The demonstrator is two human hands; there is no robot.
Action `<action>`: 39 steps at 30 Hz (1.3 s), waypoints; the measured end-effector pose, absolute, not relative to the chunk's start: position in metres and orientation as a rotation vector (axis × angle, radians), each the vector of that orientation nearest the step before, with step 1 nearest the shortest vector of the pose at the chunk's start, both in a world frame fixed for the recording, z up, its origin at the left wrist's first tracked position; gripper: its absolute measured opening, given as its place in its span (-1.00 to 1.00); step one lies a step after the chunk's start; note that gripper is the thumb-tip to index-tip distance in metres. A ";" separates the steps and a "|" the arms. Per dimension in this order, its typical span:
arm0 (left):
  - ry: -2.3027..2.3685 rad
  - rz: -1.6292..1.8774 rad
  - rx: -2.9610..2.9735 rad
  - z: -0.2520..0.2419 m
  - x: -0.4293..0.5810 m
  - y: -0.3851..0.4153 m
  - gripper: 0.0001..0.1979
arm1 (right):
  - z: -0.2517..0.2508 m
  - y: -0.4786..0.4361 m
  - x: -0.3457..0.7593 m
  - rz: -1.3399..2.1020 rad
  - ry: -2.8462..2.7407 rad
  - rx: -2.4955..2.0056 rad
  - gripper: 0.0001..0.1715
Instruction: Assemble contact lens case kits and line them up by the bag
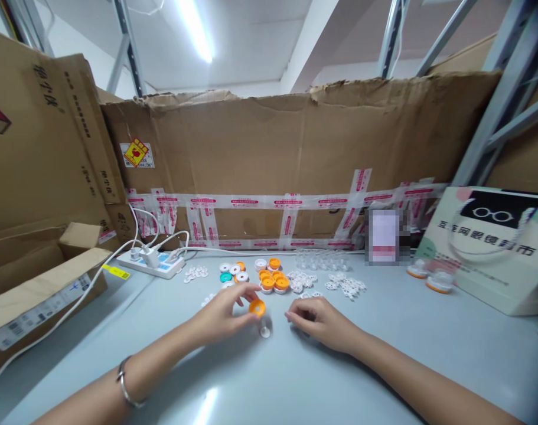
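My left hand (233,313) pinches an orange round cap (260,306) with a hole in its middle, between thumb and fingers, just above the table. Below the cap is a small clear plastic piece (264,331); whether the two are joined, I cannot tell. My right hand (317,320) rests on the table to the right, fingers loosely curled in, and nothing shows in it. Beyond my hands sit several orange and white caps (274,282), and to their left a group of white, orange and teal caps (233,272).
White flat pieces (346,285) lie in small heaps, with a row of clear plastic parts (324,260) behind. A power strip (151,262) and an open carton (74,254) stand left. Right are clear containers with orange bases (439,281) and a paper bag (485,254). Cardboard (251,147) walls the back.
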State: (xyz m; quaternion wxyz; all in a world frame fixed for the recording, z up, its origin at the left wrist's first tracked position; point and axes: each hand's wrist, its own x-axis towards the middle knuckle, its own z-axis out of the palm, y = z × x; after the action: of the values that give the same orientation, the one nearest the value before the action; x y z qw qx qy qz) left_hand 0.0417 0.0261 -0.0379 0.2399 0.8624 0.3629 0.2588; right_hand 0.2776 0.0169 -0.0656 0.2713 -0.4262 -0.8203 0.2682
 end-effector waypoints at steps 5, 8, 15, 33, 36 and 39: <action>0.975 0.631 2.335 -0.041 0.049 0.012 -0.60 | -0.067 0.017 0.276 0.757 -2.197 -1.144 -0.63; 0.955 0.574 2.337 -0.041 0.050 0.011 -0.62 | -0.067 0.017 0.276 0.764 -2.194 -1.143 -0.63; 0.941 0.516 2.404 -0.049 0.053 0.008 -0.62 | -0.067 0.017 0.275 0.772 -2.198 -1.141 -0.63; 1.698 0.110 2.306 -0.012 -0.086 0.067 -0.81 | -0.069 0.018 0.273 0.796 -2.202 -1.183 -0.66; 1.711 0.063 2.280 -0.013 -0.086 0.067 -0.80 | -0.068 0.017 0.272 0.800 -2.197 -1.182 -0.66; 1.720 0.030 2.260 -0.012 -0.085 0.066 -0.79 | -0.067 0.017 0.272 0.797 -2.194 -1.179 -0.67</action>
State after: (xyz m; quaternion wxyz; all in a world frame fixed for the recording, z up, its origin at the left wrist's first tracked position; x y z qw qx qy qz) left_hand -0.0853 0.0659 -0.0125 0.1502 0.7866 0.5989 0.0105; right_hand 0.2718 0.0170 -0.0674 0.2604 -0.4353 -0.8100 0.2941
